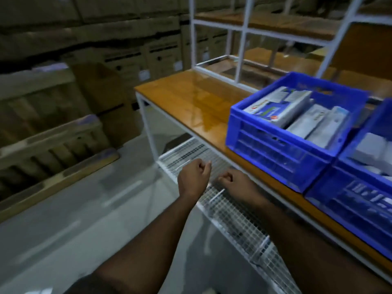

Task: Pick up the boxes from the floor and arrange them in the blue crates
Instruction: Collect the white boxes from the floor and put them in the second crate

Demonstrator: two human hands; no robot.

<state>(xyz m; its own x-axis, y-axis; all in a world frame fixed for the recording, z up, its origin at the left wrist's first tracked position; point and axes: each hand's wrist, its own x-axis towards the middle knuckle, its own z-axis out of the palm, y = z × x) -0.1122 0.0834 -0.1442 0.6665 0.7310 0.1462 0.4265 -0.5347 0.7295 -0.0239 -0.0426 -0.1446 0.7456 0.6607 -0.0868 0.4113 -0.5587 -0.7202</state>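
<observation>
Boxes (297,117) already sit in the blue crates (273,143) up on the wooden bench top (191,98); none show on the floor (84,209) here. Biggest risk imo: that left crate looks crowded, boxes leaning, so jamming more in could crush or tip one. Room's dim, big cartons (127,60) stacked behind, wire shelf (229,211) underneath. Left hand (194,177) and right hand (232,181) both have fingers curled in, holding nothing.
</observation>
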